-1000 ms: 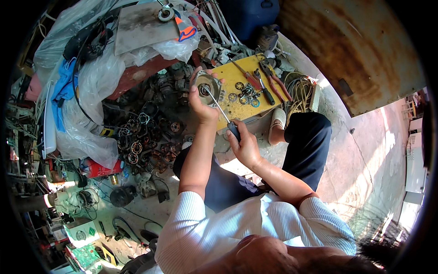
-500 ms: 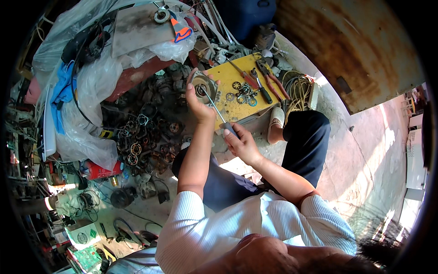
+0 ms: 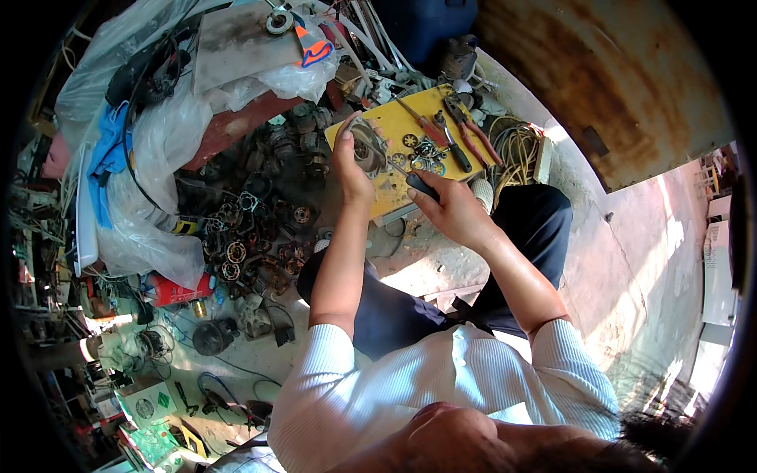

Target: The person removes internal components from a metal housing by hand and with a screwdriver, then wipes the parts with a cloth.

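Near the yellow board [image 3: 396, 197], my left hand [image 3: 352, 169] grips a round metal housing [image 3: 367, 143], now tilted. My right hand [image 3: 453, 206] is closed round the dark handle of a screwdriver [image 3: 419, 184], whose shaft points up-left at the housing; its tip is hard to make out. On the board beside the housing are several small round parts [image 3: 410, 140] and rings. Farther right lie red-handled pliers [image 3: 481, 142], a red tool [image 3: 434, 132] and a black-handled tool [image 3: 459, 156].
Dark motor parts [image 3: 236, 252] pile up at left, below plastic sheeting [image 3: 165, 173] and a metal plate [image 3: 236, 55]. Coiled hose [image 3: 512, 165] lies right of the board, near my raised knee [image 3: 536, 209]. A rusty panel [image 3: 599, 79] overhangs at upper right; a red cylinder [image 3: 169, 292] sits lower left.
My right hand has moved up and to the right with the screwdriver, which lies at a flatter angle. The housing in my left hand has tilted and shifted slightly right.
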The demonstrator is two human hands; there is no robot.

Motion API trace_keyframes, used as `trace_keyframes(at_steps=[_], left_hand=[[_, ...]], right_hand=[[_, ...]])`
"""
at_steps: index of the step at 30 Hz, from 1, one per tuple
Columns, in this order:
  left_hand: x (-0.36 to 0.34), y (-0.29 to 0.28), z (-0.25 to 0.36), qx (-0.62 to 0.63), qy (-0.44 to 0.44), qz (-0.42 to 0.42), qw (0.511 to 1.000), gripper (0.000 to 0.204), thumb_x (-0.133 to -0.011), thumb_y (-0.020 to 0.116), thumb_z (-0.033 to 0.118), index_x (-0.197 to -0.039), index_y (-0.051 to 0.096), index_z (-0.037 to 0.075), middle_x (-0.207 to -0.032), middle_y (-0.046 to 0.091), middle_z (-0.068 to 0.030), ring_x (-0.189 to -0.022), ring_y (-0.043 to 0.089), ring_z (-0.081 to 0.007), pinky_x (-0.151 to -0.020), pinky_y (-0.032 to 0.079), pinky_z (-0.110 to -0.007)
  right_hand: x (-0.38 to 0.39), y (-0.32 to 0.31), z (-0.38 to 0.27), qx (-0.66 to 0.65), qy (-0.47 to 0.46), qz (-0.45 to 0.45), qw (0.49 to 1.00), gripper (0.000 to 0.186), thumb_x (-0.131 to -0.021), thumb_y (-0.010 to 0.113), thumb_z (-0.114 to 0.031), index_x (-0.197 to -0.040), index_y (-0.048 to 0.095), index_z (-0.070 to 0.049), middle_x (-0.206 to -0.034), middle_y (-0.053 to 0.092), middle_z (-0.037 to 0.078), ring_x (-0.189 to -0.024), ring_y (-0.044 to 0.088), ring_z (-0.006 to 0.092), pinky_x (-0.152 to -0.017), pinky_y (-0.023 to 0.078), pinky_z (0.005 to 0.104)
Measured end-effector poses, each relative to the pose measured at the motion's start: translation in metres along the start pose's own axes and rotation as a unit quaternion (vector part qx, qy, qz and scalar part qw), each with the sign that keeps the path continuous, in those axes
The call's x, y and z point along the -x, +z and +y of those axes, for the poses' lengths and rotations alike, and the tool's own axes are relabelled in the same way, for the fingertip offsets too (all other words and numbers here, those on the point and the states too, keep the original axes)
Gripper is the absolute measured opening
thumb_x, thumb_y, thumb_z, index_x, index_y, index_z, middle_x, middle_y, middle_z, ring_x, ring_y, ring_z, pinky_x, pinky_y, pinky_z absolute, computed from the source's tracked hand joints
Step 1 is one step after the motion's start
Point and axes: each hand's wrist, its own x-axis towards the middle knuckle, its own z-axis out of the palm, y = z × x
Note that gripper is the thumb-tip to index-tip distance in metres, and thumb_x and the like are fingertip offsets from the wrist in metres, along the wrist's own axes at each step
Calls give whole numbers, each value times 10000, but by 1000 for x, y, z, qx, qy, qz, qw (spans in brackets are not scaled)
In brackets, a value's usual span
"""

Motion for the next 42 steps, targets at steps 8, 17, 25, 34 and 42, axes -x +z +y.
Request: trace_keyframes(at_steps=[8, 17, 25, 34, 42], left_hand=[[-16, -14, -6, 103, -113, 62, 986, 532, -955, 456, 495, -1284, 549, 87, -1185, 626, -126, -1081, 609, -277, -902, 515, -563], [-22, -24, -6, 35, -291, -14, 956, 520, -942, 510, 502, -1245, 570, 84, -1099, 666, -143, -926, 672, -275, -808, 558, -540], [-5, 0, -22, 96, -450, -140, 877, 456, -942, 543, 496, -1204, 557, 123, -1043, 654, -130, -889, 669, -280, -714, 563, -531], [-7, -1, -12, 235, -440, -123, 858, 466, -929, 544, 520, -1147, 582, 109, -1118, 652, -178, -925, 655, -340, -807, 526, -575], [-6, -3, 1, 271, -368, -143, 878, 566, -935, 531, 528, -1243, 578, 56, -1223, 624, -244, -1089, 624, -406, -923, 492, -628]], right_hand=[[-8, -24, -12, 42, 74, -66, 994, 382, -968, 622, -274, -1239, 627, -4, -823, 659, 209, -745, 661, 288, -697, 499, 372], [-31, -80, 5, 333, 93, -55, 937, 238, -877, 662, -266, -1030, 717, -93, -916, 697, 187, -888, 667, 374, -792, 517, 479], [-39, -80, -3, 376, 117, -54, 918, 243, -864, 675, -274, -1028, 723, -100, -945, 702, 172, -895, 667, 373, -790, 516, 480], [21, -104, -17, 144, 117, -15, 983, 350, -879, 700, -152, -1209, 676, -40, -956, 711, 193, -853, 700, 296, -801, 524, 347], [51, -68, 4, -53, 154, 4, 987, 347, -949, 665, -184, -1226, 651, 25, -842, 677, 51, -769, 569, 74, -731, 495, 258]])
